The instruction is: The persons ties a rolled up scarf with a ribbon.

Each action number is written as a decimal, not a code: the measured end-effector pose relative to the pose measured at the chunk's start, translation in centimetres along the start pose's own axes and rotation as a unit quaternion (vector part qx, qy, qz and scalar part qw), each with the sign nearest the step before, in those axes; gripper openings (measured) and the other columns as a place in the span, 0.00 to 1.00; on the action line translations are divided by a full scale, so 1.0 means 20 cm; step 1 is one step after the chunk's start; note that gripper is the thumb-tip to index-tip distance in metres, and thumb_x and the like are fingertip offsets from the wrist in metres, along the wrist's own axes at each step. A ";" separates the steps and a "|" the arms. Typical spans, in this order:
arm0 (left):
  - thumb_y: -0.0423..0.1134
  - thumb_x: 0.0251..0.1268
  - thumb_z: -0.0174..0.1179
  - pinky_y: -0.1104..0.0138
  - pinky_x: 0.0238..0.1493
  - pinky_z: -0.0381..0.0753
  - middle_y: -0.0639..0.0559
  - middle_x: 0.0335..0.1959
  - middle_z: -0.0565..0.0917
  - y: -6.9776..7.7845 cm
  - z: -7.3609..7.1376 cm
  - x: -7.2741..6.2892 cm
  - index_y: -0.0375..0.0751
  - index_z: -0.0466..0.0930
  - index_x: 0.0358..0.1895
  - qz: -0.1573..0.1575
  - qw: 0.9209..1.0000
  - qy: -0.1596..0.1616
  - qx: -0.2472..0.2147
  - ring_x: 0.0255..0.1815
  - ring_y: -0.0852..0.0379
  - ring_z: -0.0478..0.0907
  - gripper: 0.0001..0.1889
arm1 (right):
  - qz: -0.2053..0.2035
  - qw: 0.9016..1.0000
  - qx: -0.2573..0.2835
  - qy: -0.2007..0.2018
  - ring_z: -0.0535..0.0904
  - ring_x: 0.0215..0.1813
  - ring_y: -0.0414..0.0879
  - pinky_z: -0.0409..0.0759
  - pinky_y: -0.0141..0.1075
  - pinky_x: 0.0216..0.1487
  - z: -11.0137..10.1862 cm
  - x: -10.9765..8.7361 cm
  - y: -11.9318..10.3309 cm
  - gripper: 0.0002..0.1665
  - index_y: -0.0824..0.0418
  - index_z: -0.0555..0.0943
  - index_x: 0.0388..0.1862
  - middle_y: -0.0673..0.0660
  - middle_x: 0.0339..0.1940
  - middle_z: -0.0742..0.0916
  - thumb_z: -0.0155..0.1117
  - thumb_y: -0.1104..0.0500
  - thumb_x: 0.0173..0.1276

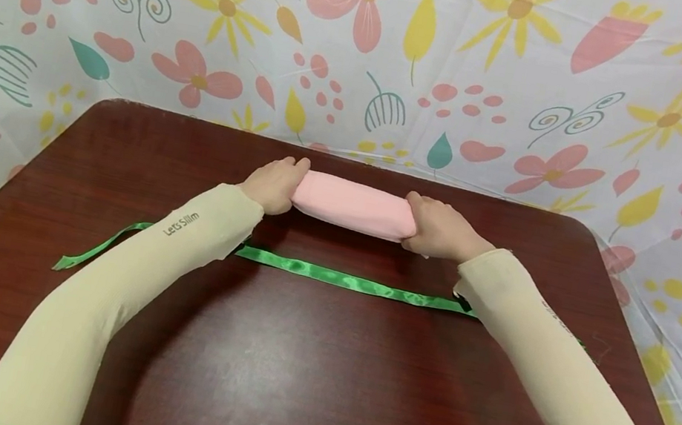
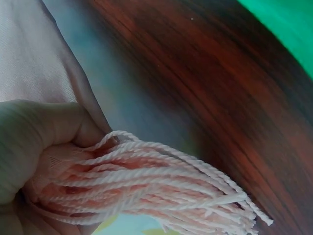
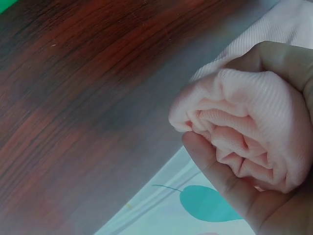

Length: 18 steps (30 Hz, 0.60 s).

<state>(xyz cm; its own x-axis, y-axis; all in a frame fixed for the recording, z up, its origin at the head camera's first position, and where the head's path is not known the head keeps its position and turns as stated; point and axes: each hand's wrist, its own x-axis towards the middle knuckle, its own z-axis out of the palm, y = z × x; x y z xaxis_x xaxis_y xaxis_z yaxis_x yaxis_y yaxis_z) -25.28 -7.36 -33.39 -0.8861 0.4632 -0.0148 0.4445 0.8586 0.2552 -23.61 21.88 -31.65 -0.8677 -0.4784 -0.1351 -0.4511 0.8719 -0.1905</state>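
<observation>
Gripping the rolled scarf (image 1: pixel 355 207) with left hand (image 1: pixel 273 185) and right hand (image 1: pixel 444 230); satin ribbon's (image 1: pixel 346 280) lying untied my side of them.

Ribbed cloth roll (image 1: pixel 355 207), glossy satin ribbon (image 1: pixel 337 277)

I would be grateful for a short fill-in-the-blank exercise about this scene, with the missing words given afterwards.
The rolled scarf, which the right hand grips at one end, is coloured ____.
Its twisted fringe shows at the ____ hand.
The ribbon lying across the wooden table is coloured ____.

Missing words: pink; left; green.
</observation>
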 end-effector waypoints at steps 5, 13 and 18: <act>0.25 0.55 0.57 0.53 0.48 0.76 0.34 0.46 0.75 0.01 -0.01 0.01 0.31 0.65 0.53 -0.001 1.000 -0.007 0.002 0.48 0.39 0.76 0.21 | -0.015 1.000 0.013 0.007 0.78 0.34 0.51 0.77 0.42 0.35 -0.01 -0.05 -0.01 0.29 0.64 0.69 0.48 0.59 0.38 0.81 0.72 0.59 0.49; 0.26 0.58 0.55 0.52 0.50 0.76 0.34 0.51 0.75 0.02 -0.04 0.04 0.32 0.65 0.58 -0.005 1.000 -0.017 0.008 0.53 0.39 0.74 0.23 | -0.024 0.999 0.046 0.007 0.79 0.31 0.48 0.77 0.40 0.34 -0.02 -0.13 -0.04 0.33 0.63 0.68 0.53 0.60 0.40 0.81 0.72 0.61 0.50; 0.27 0.60 0.55 0.52 0.51 0.76 0.33 0.53 0.75 0.02 -0.04 0.05 0.32 0.65 0.60 0.000 1.000 -0.015 0.020 0.54 0.39 0.75 0.23 | -0.033 0.997 0.063 0.019 0.79 0.30 0.47 0.78 0.40 0.37 -0.02 -0.18 -0.08 0.34 0.64 0.69 0.54 0.60 0.41 0.81 0.73 0.61 0.50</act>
<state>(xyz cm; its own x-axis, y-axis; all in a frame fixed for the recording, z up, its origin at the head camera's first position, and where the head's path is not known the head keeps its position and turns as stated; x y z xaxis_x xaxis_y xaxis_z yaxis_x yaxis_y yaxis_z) -26.03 -6.82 -32.62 -0.8825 0.4683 -0.0441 0.4491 0.8669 0.2164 -19.85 22.32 -30.56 -0.8456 -0.5274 -0.0823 -0.4789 0.8177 -0.3194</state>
